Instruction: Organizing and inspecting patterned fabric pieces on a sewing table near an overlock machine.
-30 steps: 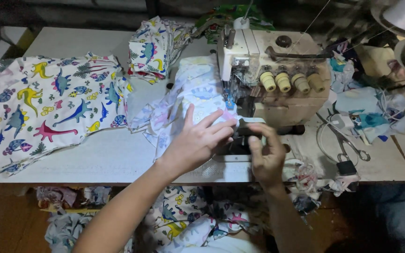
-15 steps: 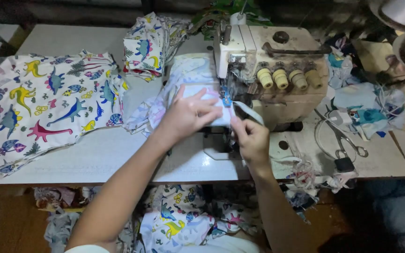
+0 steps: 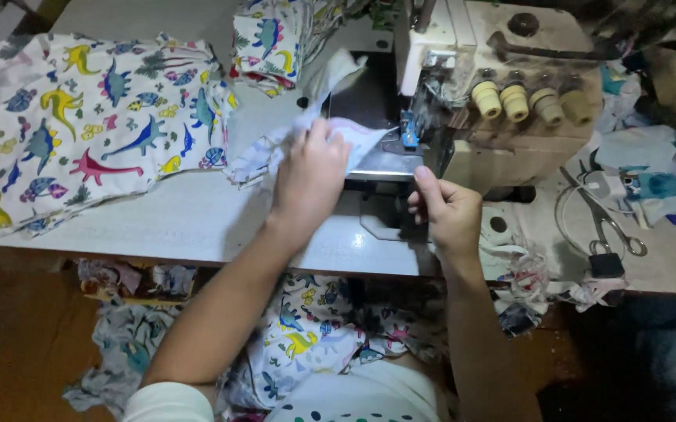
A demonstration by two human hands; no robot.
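The fabric piece (image 3: pixel 314 133) lies on the worktop (image 3: pixel 158 219) with its long axis running from about 8 o'clock to 2 o'clock, its right end pointing toward the needle area of the sewing machine (image 3: pixel 502 94). It sits just left of the machine's metal bed, partly draped over it.

The fabric piece is pale, thin and crumpled, with faint coloured print (pattern too blurred to identify). Its upper edge lifts off the worktop at 12 o'clock.

The left hand (image 3: pixel 310 176) rests flat on the fabric piece, fingers extended and spread, pressing it down rather than clamping it. The right hand (image 3: pixel 447 211) is at 3 o'clock from the left hand, below the machine's front edge, with fingers curled loosely and thumb raised; whether it holds anything cannot be determined.

Surroundings:
- Dinosaur-print cloth (image 3: pixel 72 133) spread at 9 o'clock, well apart from the hands.
- A stack of folded printed pieces (image 3: pixel 275 39) at 11 o'clock, near the machine.
- Four yellowish knobs (image 3: pixel 529 101) on the machine face.
- Scissors (image 3: pixel 607 223) at 3 o'clock, beyond the right hand.
- Scrap cloth (image 3: pixel 306 336) below the worktop edge at 6 o'clock.

The machine head overhangs the fabric piece's right end.
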